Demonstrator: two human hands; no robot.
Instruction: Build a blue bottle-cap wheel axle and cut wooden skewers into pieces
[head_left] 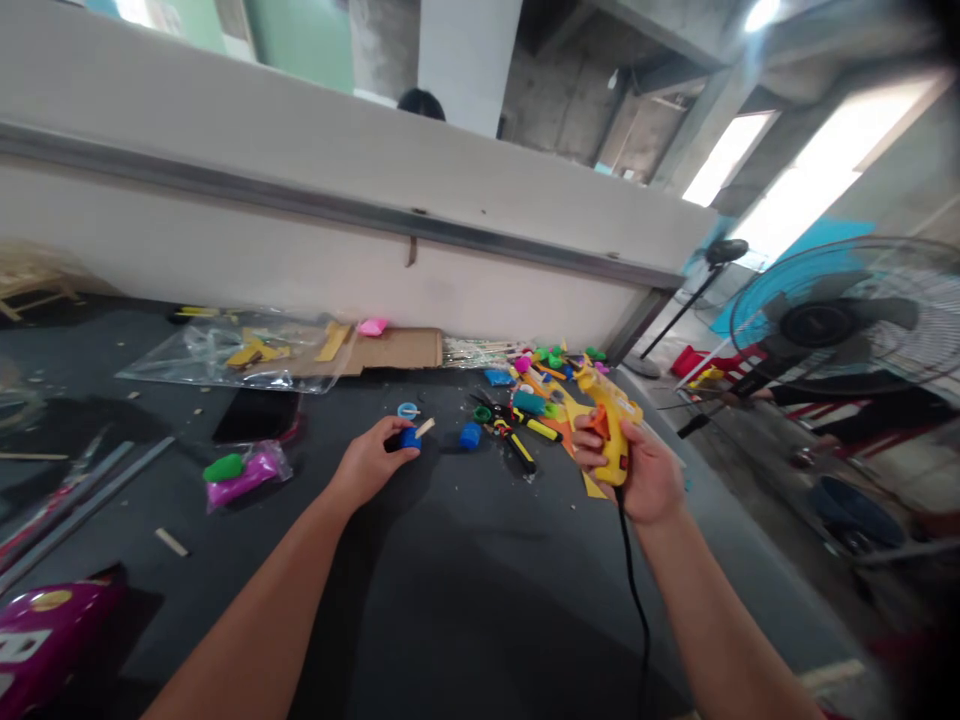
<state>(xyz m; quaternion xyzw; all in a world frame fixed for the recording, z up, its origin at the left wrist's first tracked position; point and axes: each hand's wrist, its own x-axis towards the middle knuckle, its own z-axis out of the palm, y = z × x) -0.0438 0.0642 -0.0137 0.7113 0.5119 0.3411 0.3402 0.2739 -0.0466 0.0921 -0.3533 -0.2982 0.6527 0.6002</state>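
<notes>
Right now, my right hand (pixel 637 470): shut firmly around the handle of a yellow hot glue gun (pixel 611 425), raised above the tabletop, with its orange trigger (pixel 598 421) facing my fingers and its nose tilted away from me.

Cord: a black power cord (pixel 634 590) drops from the base of the handle, down past my wrist.

My left hand (pixel 371 462): curled nearly closed, fingers pinching a small blue cylinder (pixel 409 437) against the dark tabletop (pixel 420 610). I can't tell whether it's lifted clear. A short wooden stick (pixel 425 428) pokes out beside it, to the right.

Just ahead of that hand: a small blue-and-white ring (pixel 407 410), and a little farther right, a second blue cylinder (pixel 470 435).

Beyond my right hand: a heap of craft bits, including black-handled scissors (pixel 486 402), a green ring (pixel 482 413), a yellow-and-black tool (pixel 517 450), yellow card (pixel 577 450) and bright clay lumps (pixel 551 357).

Left of me: a bag of pink and green clay (pixel 244 478) and a black tablet (pixel 255 415).

Along the wall: a clear plastic bag (pixel 240 355) lying over flattened cardboard (pixel 397 348).

Off to the right: a blue standing fan (pixel 825 320).
</notes>
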